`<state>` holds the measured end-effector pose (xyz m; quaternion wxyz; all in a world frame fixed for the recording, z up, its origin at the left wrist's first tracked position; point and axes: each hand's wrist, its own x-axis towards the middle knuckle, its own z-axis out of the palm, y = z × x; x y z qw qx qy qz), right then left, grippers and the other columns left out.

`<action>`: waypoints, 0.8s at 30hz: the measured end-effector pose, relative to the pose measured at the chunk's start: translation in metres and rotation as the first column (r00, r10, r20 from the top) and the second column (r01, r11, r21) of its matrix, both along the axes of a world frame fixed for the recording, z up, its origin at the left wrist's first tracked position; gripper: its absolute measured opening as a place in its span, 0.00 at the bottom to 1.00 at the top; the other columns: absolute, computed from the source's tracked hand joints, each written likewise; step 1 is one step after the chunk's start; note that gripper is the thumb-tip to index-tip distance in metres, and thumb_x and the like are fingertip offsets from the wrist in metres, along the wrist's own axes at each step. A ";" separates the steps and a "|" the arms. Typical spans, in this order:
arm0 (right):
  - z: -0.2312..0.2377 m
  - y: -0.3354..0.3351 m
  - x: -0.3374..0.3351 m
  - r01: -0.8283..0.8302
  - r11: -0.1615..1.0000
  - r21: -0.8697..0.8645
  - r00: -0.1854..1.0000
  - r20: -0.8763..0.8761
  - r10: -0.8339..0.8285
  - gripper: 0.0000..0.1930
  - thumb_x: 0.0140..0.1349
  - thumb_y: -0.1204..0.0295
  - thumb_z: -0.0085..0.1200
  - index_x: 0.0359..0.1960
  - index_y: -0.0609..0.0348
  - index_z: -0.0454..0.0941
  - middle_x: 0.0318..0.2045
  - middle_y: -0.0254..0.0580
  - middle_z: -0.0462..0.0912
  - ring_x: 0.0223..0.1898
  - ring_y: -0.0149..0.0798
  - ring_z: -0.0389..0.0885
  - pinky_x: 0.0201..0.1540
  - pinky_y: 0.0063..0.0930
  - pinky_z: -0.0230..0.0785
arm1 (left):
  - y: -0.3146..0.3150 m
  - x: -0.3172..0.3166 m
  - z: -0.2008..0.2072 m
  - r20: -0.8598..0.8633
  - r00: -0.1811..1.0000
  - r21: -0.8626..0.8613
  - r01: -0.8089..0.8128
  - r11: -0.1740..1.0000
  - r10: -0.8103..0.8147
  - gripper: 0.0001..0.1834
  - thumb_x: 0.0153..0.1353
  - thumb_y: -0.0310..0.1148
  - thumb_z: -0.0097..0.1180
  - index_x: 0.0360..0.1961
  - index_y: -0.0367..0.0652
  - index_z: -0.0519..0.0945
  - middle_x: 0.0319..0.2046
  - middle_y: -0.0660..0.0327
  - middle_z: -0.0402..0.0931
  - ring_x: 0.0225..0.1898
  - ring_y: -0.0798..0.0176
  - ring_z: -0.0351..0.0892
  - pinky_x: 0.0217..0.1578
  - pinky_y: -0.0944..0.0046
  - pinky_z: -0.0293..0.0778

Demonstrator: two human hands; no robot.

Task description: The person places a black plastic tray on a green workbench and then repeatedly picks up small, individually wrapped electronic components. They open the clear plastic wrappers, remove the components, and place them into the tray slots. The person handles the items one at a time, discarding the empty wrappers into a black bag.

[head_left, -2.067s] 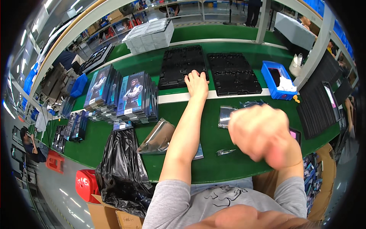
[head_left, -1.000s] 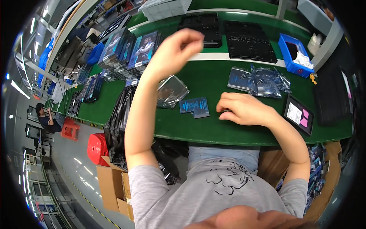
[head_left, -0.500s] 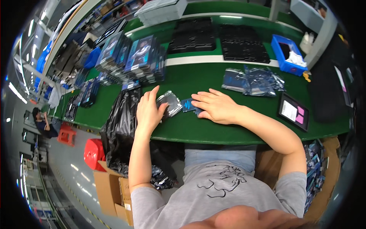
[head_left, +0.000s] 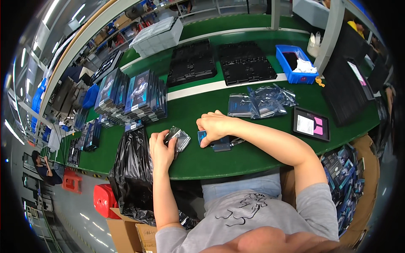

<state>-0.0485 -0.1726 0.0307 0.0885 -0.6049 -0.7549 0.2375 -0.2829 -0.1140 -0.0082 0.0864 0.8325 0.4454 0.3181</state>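
Note:
My left hand is closed on a crumpled clear plastic bag near the table's front edge. A short gap to its right, my right hand bends over a small flat blue card, fingers curled and thumb pressed down at the card's edge. Part of that card is hidden under the hand. Just below the right wrist lies a second dark blue flat piece on the green table. Beyond the right forearm are several blue flat packs in clear, shiny wrapping.
Tall stacks of printed boxes stand at left, above a black plastic bag hanging over the edge. Black trays lie at the back. A blue bin and a black tray with pink pads are at right. A carton of packs sits below.
The view has shifted. My left hand has closed on the clear bag, which is more crumpled. My right hand went from lying flat to curled fingers at the blue card.

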 end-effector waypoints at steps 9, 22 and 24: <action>0.040 0.019 0.175 0.616 0.693 0.375 0.775 -0.447 -0.447 0.18 0.47 0.70 0.63 0.41 0.61 0.77 0.31 0.45 0.82 0.33 0.40 0.82 0.34 0.34 0.74 | -0.004 0.000 0.005 0.003 0.999 0.024 0.043 0.999 -0.043 0.16 0.52 0.32 0.64 0.42 0.41 0.80 0.39 0.55 0.73 0.45 0.50 0.72 0.47 0.56 0.69; -0.027 0.020 0.276 0.918 0.383 -0.101 0.230 -0.651 -0.724 0.12 0.61 0.65 0.58 0.32 0.61 0.73 0.21 0.39 0.77 0.16 0.29 0.72 0.16 0.26 0.67 | -0.005 -0.004 0.009 0.012 0.998 -0.009 0.064 0.998 -0.064 0.17 0.52 0.32 0.64 0.43 0.39 0.79 0.39 0.54 0.73 0.43 0.50 0.71 0.46 0.55 0.68; -0.030 0.023 0.282 0.923 0.385 0.010 0.360 -0.374 -0.854 0.21 0.59 0.62 0.60 0.48 0.62 0.70 0.32 0.46 0.82 0.25 0.38 0.80 0.25 0.33 0.75 | -0.004 -0.003 0.009 0.019 0.997 -0.007 0.080 0.997 -0.080 0.17 0.52 0.32 0.64 0.43 0.39 0.79 0.39 0.54 0.72 0.42 0.50 0.71 0.46 0.55 0.68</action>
